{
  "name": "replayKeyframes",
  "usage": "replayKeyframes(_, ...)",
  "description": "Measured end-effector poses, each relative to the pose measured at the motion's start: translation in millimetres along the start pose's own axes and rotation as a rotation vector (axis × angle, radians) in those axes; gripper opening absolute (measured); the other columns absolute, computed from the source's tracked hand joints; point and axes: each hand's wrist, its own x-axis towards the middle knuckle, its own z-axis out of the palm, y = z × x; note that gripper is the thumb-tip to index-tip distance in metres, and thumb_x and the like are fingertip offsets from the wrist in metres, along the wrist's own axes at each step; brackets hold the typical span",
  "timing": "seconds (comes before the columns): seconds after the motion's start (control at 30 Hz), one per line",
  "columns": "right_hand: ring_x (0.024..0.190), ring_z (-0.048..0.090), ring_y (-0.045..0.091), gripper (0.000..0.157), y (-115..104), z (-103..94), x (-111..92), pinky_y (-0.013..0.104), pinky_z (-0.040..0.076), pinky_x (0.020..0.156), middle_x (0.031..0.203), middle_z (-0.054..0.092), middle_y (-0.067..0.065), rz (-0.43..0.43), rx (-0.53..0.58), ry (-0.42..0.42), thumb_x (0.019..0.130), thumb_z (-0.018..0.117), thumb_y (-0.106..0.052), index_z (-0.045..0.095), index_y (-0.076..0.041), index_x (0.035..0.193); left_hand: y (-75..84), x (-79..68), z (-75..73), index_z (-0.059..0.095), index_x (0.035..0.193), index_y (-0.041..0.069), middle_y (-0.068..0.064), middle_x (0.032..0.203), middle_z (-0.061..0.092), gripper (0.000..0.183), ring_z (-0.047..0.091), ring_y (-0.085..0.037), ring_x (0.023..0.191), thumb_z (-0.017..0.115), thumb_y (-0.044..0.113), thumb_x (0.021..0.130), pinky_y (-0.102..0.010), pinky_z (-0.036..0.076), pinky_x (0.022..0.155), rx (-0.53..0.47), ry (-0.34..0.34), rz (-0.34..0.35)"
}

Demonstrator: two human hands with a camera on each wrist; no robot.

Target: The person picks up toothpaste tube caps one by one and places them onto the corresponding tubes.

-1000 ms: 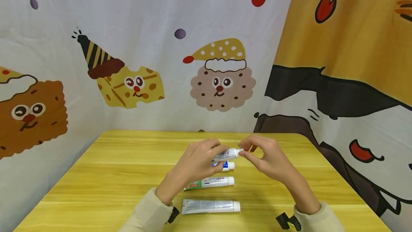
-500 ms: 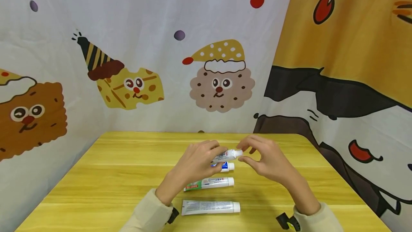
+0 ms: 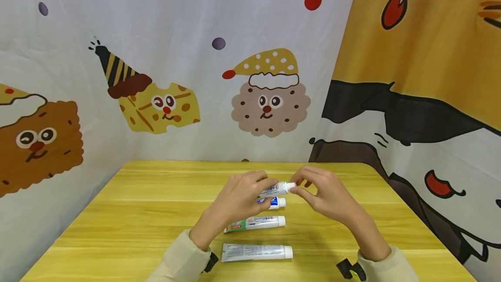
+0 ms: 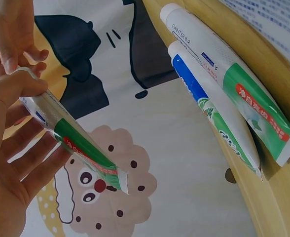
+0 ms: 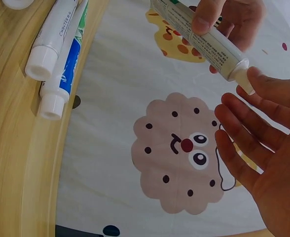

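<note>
My left hand (image 3: 240, 195) holds a white and green toothpaste tube (image 4: 81, 136) above the table, thumb on one side and fingers on the other. The tube's white cap (image 5: 243, 80) points to the right. My right hand (image 3: 328, 190) pinches this cap between thumb and index finger, its other fingers spread in the right wrist view. Under the left hand lies a blue, white and green toothpaste tube (image 3: 278, 203), partly covered by that hand in the head view. Nearer is another white and green toothpaste tube (image 3: 262, 222), and nearest a white printed toothpaste tube (image 3: 256, 252).
The lying tubes form a column on the yellow wood-grain table (image 3: 129, 212), caps to the right. A curtain (image 3: 188, 21) with cartoon prints hangs behind the table's far edge and along its sides.
The right fingers loosened from the cap half a second ago and now close on it again. The left hand keeps the tube in nearly the same place.
</note>
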Motion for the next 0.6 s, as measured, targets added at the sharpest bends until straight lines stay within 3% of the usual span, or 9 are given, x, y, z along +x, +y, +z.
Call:
replayKeyframes(0.43, 0.08, 0.064, 0.0, 0.008, -3.5, -1.3, 0.8, 0.02, 0.055, 0.066, 0.094, 0.072, -0.013, 0.028, -0.047, -0.014, 0.093, 0.076, -0.018, 0.071, -0.022, 0.097, 0.5, 0.4, -0.3, 0.077, 0.117, 0.02, 0.006, 0.099, 0.071, 0.036, 0.054, -0.003, 0.066, 0.084, 0.03, 0.083, -0.013, 0.035, 0.052, 0.005, 0.006, 0.0)
replayKeyframes(0.6, 0.074, 0.058, -0.002, 0.007, -3.2, 2.4, 0.2, 0.018, 0.049, 0.062, 0.093, 0.071, -0.012, -0.007, -0.169, -0.019, 0.095, 0.074, -0.022, 0.069, -0.021, 0.1, 0.2, 0.4, 0.6, 0.076, 0.118, 0.019, 0.005, 0.098, 0.072, 0.037, 0.057, -0.004, 0.068, 0.084, 0.03, 0.084, -0.013, 0.039, 0.054, 0.023, 0.0, 0.005)
